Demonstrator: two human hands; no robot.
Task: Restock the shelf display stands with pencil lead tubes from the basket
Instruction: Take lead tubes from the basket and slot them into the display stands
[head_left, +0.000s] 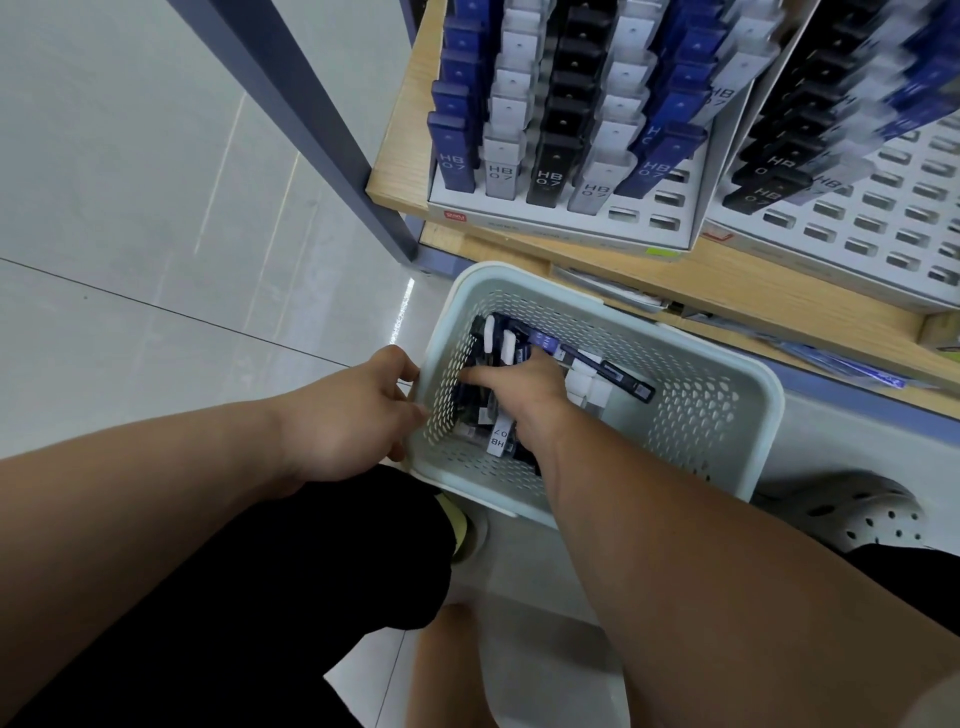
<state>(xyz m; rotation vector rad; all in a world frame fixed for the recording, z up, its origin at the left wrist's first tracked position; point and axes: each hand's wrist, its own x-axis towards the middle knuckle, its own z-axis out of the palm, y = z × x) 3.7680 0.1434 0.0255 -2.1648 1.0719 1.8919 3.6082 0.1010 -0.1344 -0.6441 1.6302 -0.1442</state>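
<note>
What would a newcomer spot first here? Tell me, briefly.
The pale basket sits low centre, its rim gripped by the left hand while the right hand reaches among the tubes inside. Above, on the wooden shelf, the left stand is nearly full and the right stand shows many empty slots.

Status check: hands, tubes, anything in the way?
Left hand grips basket wall. Right hand down among lead tubes, grip unclear. Display stand front slots empty, unobstructed.

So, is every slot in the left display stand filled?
No, the left display stand has several empty slots showing at its front right corner.
</note>
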